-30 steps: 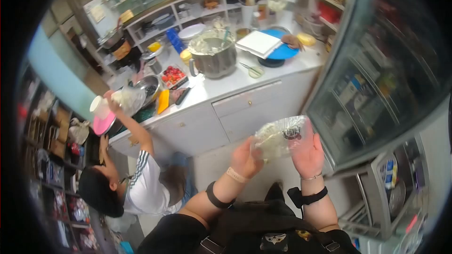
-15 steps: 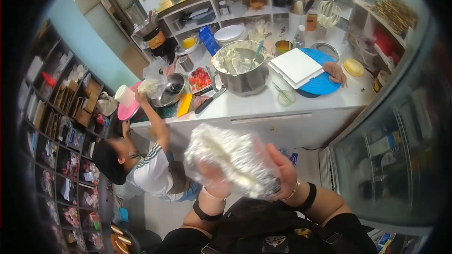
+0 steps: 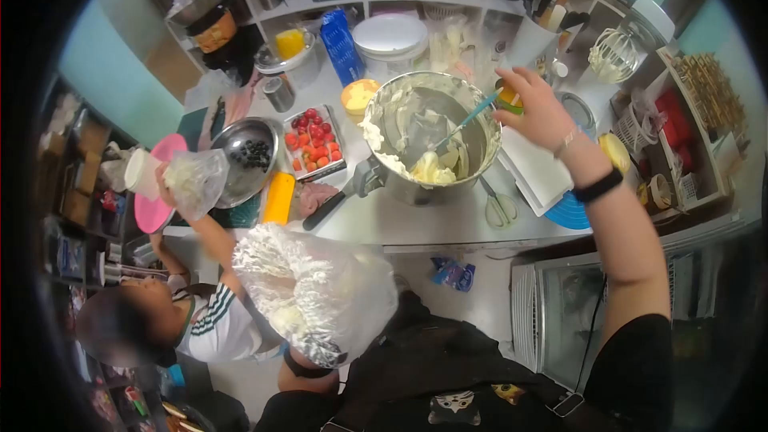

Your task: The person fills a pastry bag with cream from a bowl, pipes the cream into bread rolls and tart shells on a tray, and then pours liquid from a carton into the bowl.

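A clear, crinkled plastic bag (image 3: 316,288) with white cream in it hangs in front of me at the lower left, held up by my left hand, which is hidden behind it. My right hand (image 3: 534,110) is over the counter with thumb and fingers apart, around the tip of a teal-handled spatula (image 3: 478,110); no closed grip shows. The spatula leans in a large metal mixing bowl (image 3: 428,192), whose walls are smeared with cream. A white square board (image 3: 538,170) lies below my right wrist, partly over a blue turntable (image 3: 570,213).
At the left, another person (image 3: 216,324) holds a clear bag (image 3: 196,180) beside a pink round plate (image 3: 154,210). On the counter are a tray of strawberries (image 3: 314,144), a bowl of dark berries (image 3: 268,132), a black-handled knife (image 3: 326,210) and a whisk (image 3: 502,210).
My right hand has let go of the bag and reached up and right to the spatula. The bag has shifted left with my left hand. The view has moved nearer the counter.
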`<state>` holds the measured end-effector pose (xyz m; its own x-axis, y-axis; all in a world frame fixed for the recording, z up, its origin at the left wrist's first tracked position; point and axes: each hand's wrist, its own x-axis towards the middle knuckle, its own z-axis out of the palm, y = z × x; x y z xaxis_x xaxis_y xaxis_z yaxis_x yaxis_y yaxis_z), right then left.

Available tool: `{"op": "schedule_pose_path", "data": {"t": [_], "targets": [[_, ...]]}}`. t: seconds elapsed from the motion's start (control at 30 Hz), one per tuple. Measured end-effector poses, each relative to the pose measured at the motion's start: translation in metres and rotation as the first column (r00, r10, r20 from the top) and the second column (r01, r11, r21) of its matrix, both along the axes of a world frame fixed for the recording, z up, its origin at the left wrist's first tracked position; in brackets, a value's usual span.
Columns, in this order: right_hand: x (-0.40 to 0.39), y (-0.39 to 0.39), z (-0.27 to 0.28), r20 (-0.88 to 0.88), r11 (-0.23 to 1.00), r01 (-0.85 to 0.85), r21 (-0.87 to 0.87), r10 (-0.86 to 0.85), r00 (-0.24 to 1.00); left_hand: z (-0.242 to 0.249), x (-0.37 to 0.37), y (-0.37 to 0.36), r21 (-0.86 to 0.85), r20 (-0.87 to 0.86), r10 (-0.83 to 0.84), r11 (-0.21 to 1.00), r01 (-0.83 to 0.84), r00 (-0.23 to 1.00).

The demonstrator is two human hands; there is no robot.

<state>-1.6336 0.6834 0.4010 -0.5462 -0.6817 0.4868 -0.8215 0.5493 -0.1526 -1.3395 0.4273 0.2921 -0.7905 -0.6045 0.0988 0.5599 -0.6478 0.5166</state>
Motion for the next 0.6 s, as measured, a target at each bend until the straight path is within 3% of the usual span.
{"op": "schedule_pose_path", "data": {"t": [0.1,0.23,0.3,0.37,0.47,0.6], "targets": [[-0.044,-0.019,-0.014,0.366,0.947,-0.07,0.313,-0.052,0.929,0.002,-0.04,-0.084,-0.141,0.106,0.21,0.971,-0.194,0.972],[-0.028,-0.058,-0.006,0.341,0.834,-0.222,0.506,0.043,0.939,0.011,-0.073,-0.177,-0.284,0.197,0.436,0.883,-0.375,0.878],[-0.019,-0.079,-0.011,0.269,0.673,-0.219,0.707,0.03,0.963,0.004,-0.066,-0.176,-0.322,0.225,0.486,0.855,-0.406,0.845],[-0.004,-0.106,-0.001,0.137,0.378,-0.121,0.918,-0.016,0.99,-0.013,-0.048,-0.139,-0.318,0.231,0.459,0.869,-0.379,0.858],[-0.004,-0.124,0.01,0.139,0.275,-0.148,0.95,0.053,0.989,-0.03,-0.028,-0.082,-0.267,0.235,0.362,0.916,-0.299,0.902],[-0.015,-0.128,0.053,0.051,0.224,-0.027,0.974,-0.101,0.994,-0.033,-0.036,-0.036,-0.166,0.2,0.193,0.973,-0.161,0.96]]}}
